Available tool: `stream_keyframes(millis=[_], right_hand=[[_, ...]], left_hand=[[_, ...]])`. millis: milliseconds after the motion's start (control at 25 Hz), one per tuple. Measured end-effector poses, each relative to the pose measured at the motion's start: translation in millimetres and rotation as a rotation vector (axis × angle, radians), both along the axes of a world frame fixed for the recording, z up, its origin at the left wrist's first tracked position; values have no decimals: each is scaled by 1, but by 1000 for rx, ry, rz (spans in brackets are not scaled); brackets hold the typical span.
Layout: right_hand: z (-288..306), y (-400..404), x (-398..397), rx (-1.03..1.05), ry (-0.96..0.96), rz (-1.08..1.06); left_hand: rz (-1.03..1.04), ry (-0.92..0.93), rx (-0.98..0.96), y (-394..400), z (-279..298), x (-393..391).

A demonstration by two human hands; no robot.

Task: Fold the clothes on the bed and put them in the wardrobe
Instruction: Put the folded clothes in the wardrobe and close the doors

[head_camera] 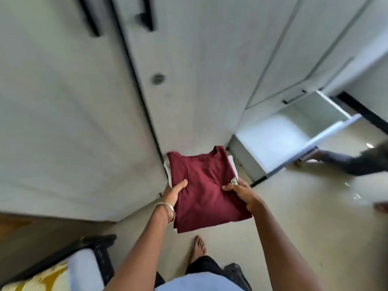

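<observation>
Nearest you, a corner of the bed [63, 271] with its patterned cover lies at lower left, and your bare foot [198, 246] stands on the pale floor [294, 217]. Your left hand [173, 192] and right hand [241, 192] each take a closed grip on the folded maroon shirt [203, 185], thumbs on top and fingers beneath, holding it level in the air over a white garment [168, 168] whose edges show under it. Beyond stand the closed wardrobe doors [189, 80], and to the right an open drawer [279, 133], with another person's hand [315, 155] at its front.
</observation>
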State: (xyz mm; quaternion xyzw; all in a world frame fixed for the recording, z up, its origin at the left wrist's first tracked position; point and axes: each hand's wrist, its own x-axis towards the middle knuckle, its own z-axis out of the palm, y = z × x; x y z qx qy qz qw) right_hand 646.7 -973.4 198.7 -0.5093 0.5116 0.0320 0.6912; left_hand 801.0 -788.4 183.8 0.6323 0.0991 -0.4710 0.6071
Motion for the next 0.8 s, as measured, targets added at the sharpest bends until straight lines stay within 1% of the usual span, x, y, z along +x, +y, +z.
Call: stream_keyframes(millis=[80, 160, 200, 320, 400, 480, 640, 800], right_hand=[[11, -39, -32, -43, -49, -145], [22, -62, -50, -72, -95, -231], [27, -85, -69, -78, -113, -289], [35, -126, -91, -88, -144, -360], [32, -162, -103, -101, -137, -395], [26, -199, -110, -104, -123, -406], [10, -280, -111, -122, -83, -349], [-11, -381, -100, -102, 19, -242]], left_hand=[[-128, -64, -38, -56, 13, -11], [-193, -100, -61, -94, 24, -18], [-240, -114, -67, -126, 28, -28], [-289, -123, -86, -183, 38, -42], [-303, -94, -75, -226, 40, -51], [-307, -62, -70, -264, 35, -57], [-273, 12, -12, -335, 5, -62], [-239, 100, 107, -415, -27, -64]])
